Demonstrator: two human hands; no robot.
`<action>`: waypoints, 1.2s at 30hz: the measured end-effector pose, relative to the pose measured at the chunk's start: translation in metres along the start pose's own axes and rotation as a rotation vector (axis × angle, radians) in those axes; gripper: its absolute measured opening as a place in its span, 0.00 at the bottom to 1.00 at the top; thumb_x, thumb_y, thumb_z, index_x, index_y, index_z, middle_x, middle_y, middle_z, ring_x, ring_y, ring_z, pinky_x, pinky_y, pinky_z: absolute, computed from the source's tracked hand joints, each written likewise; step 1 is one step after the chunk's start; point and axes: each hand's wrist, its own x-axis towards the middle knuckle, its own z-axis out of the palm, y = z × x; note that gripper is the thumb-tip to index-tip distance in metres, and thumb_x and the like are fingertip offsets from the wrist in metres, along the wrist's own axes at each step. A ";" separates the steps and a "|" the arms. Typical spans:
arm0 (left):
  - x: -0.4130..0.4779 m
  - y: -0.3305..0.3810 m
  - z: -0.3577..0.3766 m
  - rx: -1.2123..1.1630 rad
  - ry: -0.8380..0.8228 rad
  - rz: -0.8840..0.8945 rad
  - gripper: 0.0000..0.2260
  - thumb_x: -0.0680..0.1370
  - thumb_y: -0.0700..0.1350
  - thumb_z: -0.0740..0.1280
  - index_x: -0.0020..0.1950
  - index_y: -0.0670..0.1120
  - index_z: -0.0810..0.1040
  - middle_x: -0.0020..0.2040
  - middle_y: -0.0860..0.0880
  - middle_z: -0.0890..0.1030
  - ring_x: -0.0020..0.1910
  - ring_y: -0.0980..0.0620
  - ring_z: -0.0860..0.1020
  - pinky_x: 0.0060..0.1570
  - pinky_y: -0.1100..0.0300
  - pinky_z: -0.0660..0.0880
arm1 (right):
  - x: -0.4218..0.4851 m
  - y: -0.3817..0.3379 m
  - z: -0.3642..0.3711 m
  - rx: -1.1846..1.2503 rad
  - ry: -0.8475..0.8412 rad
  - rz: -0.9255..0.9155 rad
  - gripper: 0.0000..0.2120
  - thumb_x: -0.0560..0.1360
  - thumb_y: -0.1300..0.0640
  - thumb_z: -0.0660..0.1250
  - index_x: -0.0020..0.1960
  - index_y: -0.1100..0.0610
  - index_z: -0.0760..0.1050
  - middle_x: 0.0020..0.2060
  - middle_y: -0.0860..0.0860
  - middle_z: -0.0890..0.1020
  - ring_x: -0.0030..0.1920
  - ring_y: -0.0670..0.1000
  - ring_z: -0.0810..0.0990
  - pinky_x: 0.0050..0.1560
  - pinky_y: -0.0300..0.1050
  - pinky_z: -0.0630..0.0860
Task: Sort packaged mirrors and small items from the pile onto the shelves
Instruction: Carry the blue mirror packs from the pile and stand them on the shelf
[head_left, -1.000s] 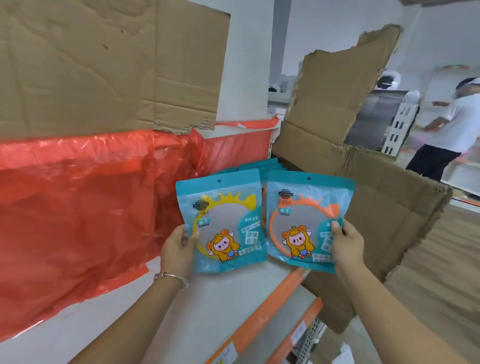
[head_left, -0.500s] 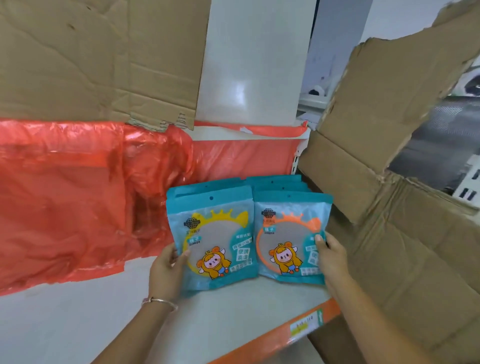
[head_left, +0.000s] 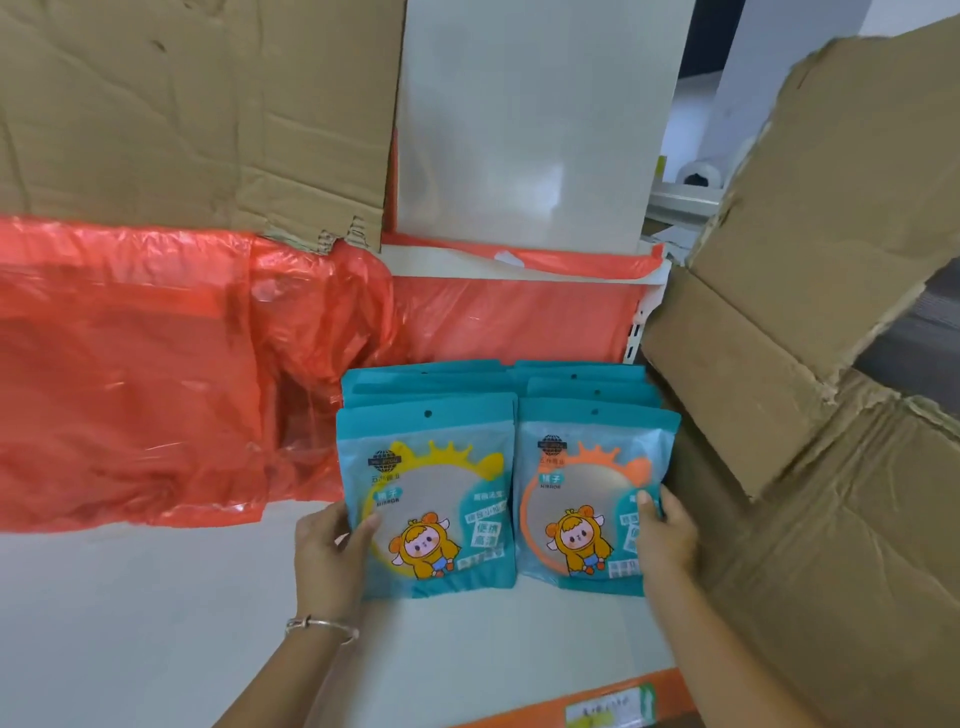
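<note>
Head view: left hand (head_left: 332, 551) pinches yellow-framed mirror packet (head_left: 428, 499), right hand (head_left: 667, 535) pinches orange-framed mirror packet (head_left: 592, 499), both upright on the shelf (head_left: 156, 623) fronting two packet rows. Best to seat bottoms flat, edges aligned, then release.

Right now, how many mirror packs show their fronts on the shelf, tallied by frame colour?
yellow-framed mirror pack, gripped by the left hand: 1
orange-framed mirror pack, gripped by the right hand: 1
Total with fronts showing: 2
Not counted: the teal packs behind, whose tops alone show, so their frame colours are hidden.
</note>
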 end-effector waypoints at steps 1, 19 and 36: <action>0.000 -0.001 0.002 0.003 0.021 -0.009 0.08 0.74 0.47 0.71 0.52 0.47 0.81 0.48 0.41 0.79 0.46 0.47 0.79 0.46 0.49 0.79 | 0.001 0.000 0.002 -0.013 0.006 -0.010 0.15 0.79 0.49 0.61 0.63 0.52 0.74 0.53 0.54 0.81 0.49 0.56 0.82 0.49 0.59 0.81; -0.014 0.024 0.007 0.182 0.168 -0.041 0.18 0.75 0.45 0.69 0.64 0.44 0.74 0.57 0.39 0.73 0.57 0.40 0.72 0.59 0.45 0.71 | 0.016 0.002 0.007 -0.046 0.000 -0.038 0.16 0.79 0.53 0.62 0.65 0.55 0.72 0.58 0.57 0.77 0.53 0.58 0.81 0.49 0.55 0.81; -0.006 0.054 -0.019 -0.175 -0.033 0.022 0.16 0.82 0.43 0.55 0.70 0.50 0.68 0.63 0.58 0.70 0.63 0.60 0.67 0.60 0.66 0.62 | -0.115 -0.030 0.058 0.071 -0.341 -0.157 0.18 0.80 0.65 0.59 0.69 0.59 0.70 0.62 0.49 0.73 0.63 0.47 0.70 0.68 0.47 0.67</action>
